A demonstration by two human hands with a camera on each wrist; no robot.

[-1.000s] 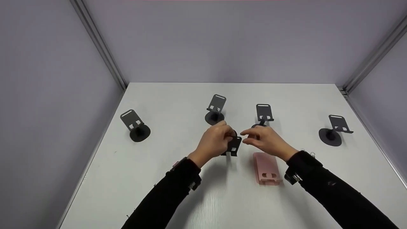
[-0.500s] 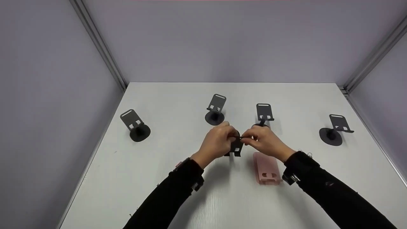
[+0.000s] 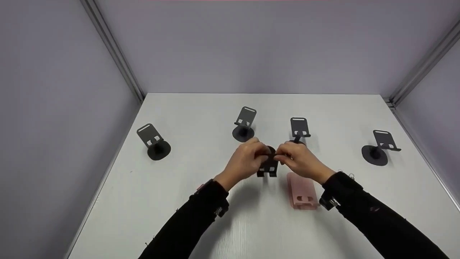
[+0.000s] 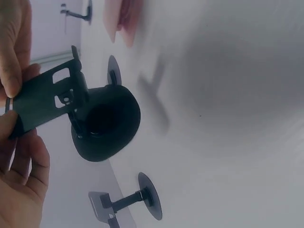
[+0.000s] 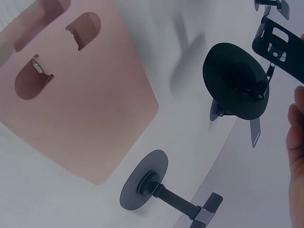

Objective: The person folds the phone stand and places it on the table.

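A black phone stand (image 3: pixel 268 166) is held by both hands at the top edge of its slotted plate. My left hand (image 3: pixel 244 160) pinches the left corner, and my right hand (image 3: pixel 300 159) pinches the right one. In the left wrist view the plate (image 4: pixel 40 100) stretches between thumbs and fingers, with its two cutouts and bent lip towards the round base (image 4: pixel 114 121). That base hangs above the white table, its shadow falling apart from it. The right wrist view has the same base (image 5: pixel 232 80) at upper right, with the plate partly cut off.
A pink folded stand (image 3: pixel 302 190) lies just in front of my right hand. Other black phone stands (image 3: pixel 147 135) (image 3: pixel 246 117) (image 3: pixel 299 126) (image 3: pixel 383 139) stand across the back half of the white table (image 3: pixel 194 118). Grey-lilac panels enclose the left, back and right.
My right hand has closed the gap to the stand's plate and now pinches its right corner. The stand has shifted slightly right and turned straighter. The other stands have stayed put.
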